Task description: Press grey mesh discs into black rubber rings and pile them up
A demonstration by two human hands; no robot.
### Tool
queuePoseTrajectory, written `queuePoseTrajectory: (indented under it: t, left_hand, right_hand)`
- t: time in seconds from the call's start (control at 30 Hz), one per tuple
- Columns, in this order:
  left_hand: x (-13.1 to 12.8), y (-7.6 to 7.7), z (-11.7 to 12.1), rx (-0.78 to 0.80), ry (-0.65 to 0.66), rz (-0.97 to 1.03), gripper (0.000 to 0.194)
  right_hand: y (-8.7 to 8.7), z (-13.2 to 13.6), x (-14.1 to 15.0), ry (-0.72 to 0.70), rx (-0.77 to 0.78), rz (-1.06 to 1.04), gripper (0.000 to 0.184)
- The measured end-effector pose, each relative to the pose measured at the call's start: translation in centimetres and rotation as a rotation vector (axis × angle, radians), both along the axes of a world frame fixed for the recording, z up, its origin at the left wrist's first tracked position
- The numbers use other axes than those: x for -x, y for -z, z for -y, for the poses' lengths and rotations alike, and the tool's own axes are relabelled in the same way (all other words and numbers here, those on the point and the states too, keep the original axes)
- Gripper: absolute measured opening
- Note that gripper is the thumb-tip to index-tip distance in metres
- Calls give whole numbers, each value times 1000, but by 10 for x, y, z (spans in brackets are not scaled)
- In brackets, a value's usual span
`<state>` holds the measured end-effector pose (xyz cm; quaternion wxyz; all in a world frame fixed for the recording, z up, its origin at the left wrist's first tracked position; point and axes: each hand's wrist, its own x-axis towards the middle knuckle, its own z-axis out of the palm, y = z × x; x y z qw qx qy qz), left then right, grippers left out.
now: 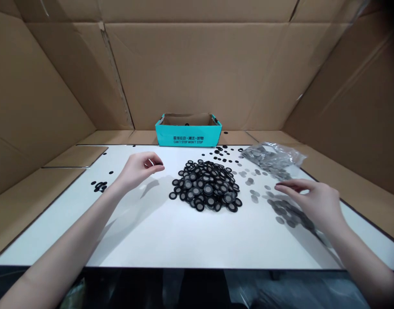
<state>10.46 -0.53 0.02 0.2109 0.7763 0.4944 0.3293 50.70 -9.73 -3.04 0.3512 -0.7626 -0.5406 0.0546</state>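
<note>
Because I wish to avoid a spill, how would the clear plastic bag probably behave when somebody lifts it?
The clear plastic bag would probably be floppy, since its film looks thin and wrinkled. Its weight may shift or sag, because many grey discs are heaped inside. Some may spill if its mouth is open, which I cannot tell.

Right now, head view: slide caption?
Left hand and right hand flank black-ringed discs piled on a white table, teal box behind.
</note>
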Motion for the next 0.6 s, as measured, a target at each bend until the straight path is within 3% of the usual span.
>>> queuePoseTrajectory:
  t: [0.2,0.43,0.6]
  left_hand:
    - [-2,6,3,42,43,60,22]
    - [-18,5,17,46,149,166,17]
    - [-27,5,27,163,200,341,18]
  right_hand:
    - [1,-3,3,-9,-24,-101,9]
    - [-9,-21,44,-255,-98,-245,25]
    - [-20,-28,83,-455,-156,-379,27]
